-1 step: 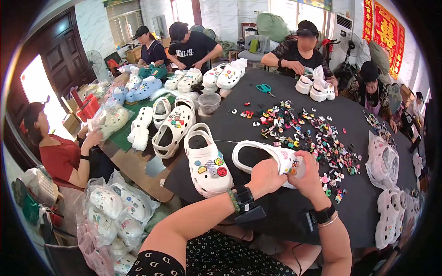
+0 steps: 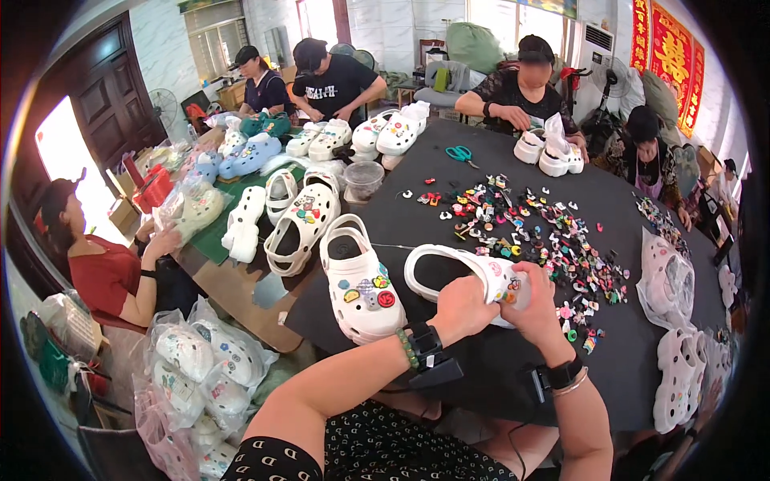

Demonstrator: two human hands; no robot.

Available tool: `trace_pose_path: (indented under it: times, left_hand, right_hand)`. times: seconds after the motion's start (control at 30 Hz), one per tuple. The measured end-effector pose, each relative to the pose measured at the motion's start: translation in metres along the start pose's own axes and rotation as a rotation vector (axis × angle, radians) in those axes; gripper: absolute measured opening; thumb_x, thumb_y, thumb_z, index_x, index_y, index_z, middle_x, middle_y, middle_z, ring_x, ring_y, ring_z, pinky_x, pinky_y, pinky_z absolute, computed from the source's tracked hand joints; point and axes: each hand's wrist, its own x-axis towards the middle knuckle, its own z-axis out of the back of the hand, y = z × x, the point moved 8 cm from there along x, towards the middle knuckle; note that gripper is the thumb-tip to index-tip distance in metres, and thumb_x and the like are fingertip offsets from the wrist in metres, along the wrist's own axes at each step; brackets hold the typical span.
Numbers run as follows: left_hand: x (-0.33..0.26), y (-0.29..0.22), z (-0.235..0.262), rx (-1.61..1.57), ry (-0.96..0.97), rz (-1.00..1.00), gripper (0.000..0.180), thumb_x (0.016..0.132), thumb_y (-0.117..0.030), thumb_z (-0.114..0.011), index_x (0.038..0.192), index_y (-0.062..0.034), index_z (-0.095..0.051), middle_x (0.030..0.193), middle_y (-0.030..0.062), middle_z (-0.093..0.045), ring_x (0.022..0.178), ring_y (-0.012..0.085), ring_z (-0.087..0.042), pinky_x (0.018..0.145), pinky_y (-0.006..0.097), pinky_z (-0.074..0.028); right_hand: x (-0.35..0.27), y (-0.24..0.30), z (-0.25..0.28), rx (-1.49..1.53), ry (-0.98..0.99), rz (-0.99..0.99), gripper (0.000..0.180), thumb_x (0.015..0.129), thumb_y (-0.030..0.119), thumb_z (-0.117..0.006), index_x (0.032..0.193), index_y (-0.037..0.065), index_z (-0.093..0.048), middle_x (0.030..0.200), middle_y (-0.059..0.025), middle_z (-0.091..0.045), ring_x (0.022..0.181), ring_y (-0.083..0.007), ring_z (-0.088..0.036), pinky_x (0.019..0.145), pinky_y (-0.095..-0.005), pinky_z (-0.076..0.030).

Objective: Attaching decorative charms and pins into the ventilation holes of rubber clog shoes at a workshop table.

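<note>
A white clog [image 2: 496,271] with a few coloured charms on its upper lies on its side in front of me, its opening facing left. My left hand [image 2: 465,308] is closed on the edge of the upper, the fingertips partly hidden inside. The fingers of my right hand [image 2: 532,307] are wrapped round the toe; the small charm near its thumb is partly covered. Just left of my hands stands a matching white clog [image 2: 353,317], upright, with several charms on it. Beyond my hands spreads a loose pile of small colourful charms [image 2: 521,232].
More white clogs [image 2: 309,212] line the black table's [image 2: 417,172] left side, near a clear round tub [image 2: 365,178] and teal scissors [image 2: 459,153]. Bagged clogs [image 2: 670,280] lie at the right; others [image 2: 192,353] are heaped low at the left. Several co-workers sit around.
</note>
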Motion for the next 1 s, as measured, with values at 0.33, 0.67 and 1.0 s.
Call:
trace_pose_path:
  times: [0.33,0.67,1.0]
  left_hand:
    - [0.015,0.008,0.001,-0.028,0.175,-0.035,0.04,0.073,-0.03,-0.072,0.097,0.002,-0.069,0.088,0.0232,-0.069,0.084,0.0379,-0.068,0.076,0.044,-0.053]
    - [0.006,0.009,-0.001,-0.001,0.165,0.003,0.04,0.07,-0.03,-0.073,0.094,0.0021,-0.069,0.087,0.0227,-0.068,0.083,0.0393,-0.067,0.074,0.046,-0.053]
    - [0.002,0.002,-0.001,0.069,0.019,0.009,0.038,0.071,-0.026,-0.07,0.099,-0.0014,-0.069,0.084,0.0205,-0.069,0.082,0.0387,-0.067,0.073,0.048,-0.053]
  right_hand:
    - [0.008,-0.017,-0.003,0.249,0.212,-0.074,0.07,0.069,0.029,-0.084,0.129,0.012,-0.051,0.124,-0.0095,-0.053,0.122,-0.0286,-0.048,0.106,-0.0415,-0.034]
    - [0.003,-0.005,0.002,0.127,0.102,-0.046,0.069,0.064,0.026,-0.084,0.124,0.012,-0.053,0.122,-0.0085,-0.054,0.12,-0.0265,-0.049,0.104,-0.0406,-0.032]
    - [0.006,-0.008,-0.007,-0.073,0.028,-0.1,0.07,0.06,0.023,-0.084,0.121,0.017,-0.051,0.118,-0.0101,-0.054,0.109,-0.0334,-0.051,0.095,-0.0453,-0.041]
